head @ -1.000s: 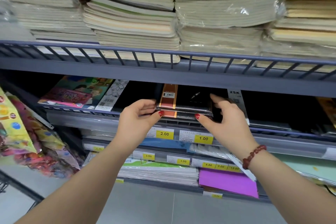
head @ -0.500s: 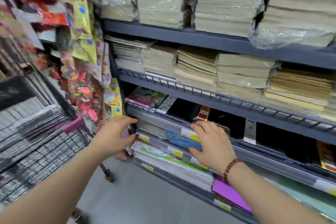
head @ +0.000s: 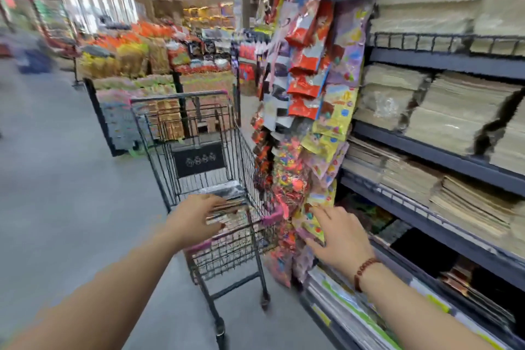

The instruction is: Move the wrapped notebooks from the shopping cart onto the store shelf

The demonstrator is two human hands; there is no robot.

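Swung from the shelf (head: 426, 148), both hands are brought to the cart (head: 244, 156), lower centre. Notebooks (head: 230, 203) are stacked inside under the left hand (head: 196, 219), fingers outstretched; right hand (head: 338, 236) is splayed, empty. Slick, stiff, likely weighty: edges are best clamped.

Both arms are bare from the frame's bottom edge to the fingertips. The left forearm (head: 99, 293) fills the lower left and ends in the left hand (head: 196, 219) at lower centre. The right forearm (head: 426, 312) fills the lower right and ends in the right hand (head: 341, 239). Round its wrist sits a bracelet (head: 365, 271), one strand of small round dark red-brown beads. The nails are too blurred to judge.
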